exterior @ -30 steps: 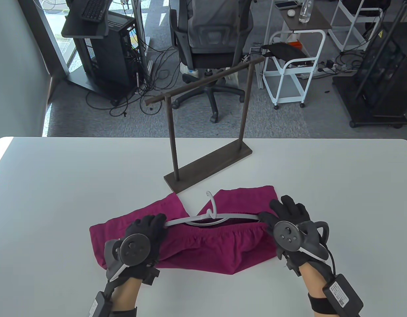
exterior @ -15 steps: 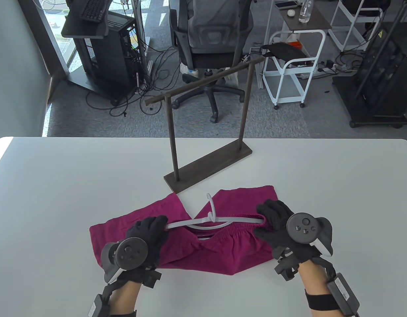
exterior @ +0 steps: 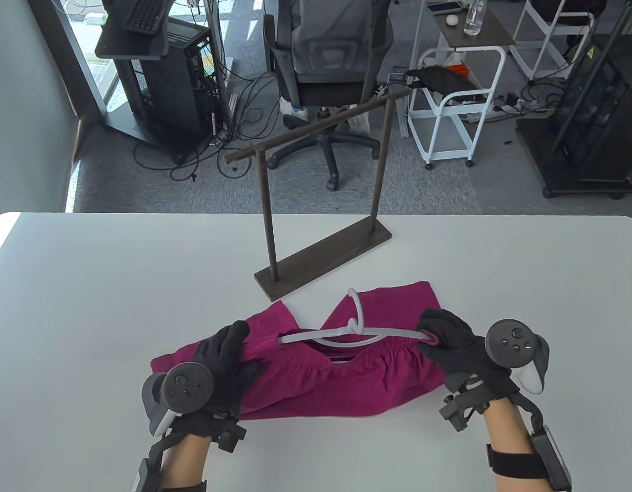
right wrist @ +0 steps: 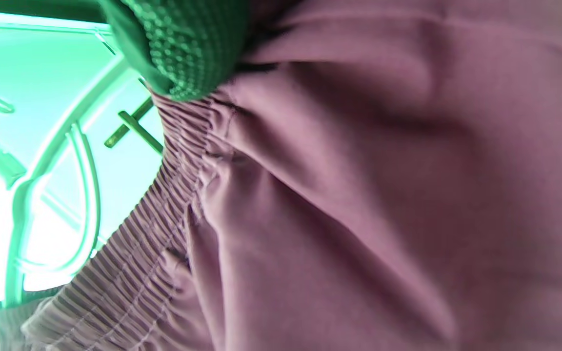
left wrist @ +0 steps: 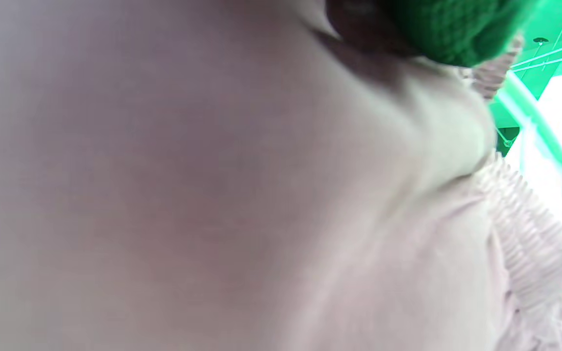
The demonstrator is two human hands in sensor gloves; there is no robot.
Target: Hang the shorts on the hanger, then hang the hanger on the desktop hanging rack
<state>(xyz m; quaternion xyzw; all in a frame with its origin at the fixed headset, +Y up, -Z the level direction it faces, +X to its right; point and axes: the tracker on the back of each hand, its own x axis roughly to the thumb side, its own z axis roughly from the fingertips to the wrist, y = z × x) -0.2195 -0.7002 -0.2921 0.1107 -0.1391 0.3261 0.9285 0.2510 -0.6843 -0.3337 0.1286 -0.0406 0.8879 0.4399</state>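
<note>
Magenta shorts (exterior: 346,379) lie flat at the table's near middle. A grey-white hanger (exterior: 346,334) lies along their elastic waistband, hook (exterior: 355,303) pointing toward the rack. My left hand (exterior: 239,351) grips the left end of the waistband; the hanger's left tip (exterior: 284,339) lies bare just right of it. My right hand (exterior: 439,339) grips the hanger's right end with the waistband stretched round it. The left wrist view shows a fingertip (left wrist: 447,29) on the cloth (left wrist: 261,195). In the right wrist view a fingertip (right wrist: 188,48) pins the ribbed waistband (right wrist: 164,219) beside the hanger (right wrist: 81,146).
The dark wooden hanging rack (exterior: 321,128) stands just beyond the shorts on its flat base (exterior: 326,261), its bar running diagonally. The white table (exterior: 90,287) stretches to both sides. Behind the table are an office chair (exterior: 326,66) and white carts (exterior: 449,102).
The hanger and shorts have shifted right and slightly away with my right hand. The hanger's left end has slipped out of my left hand, which now holds only cloth.
</note>
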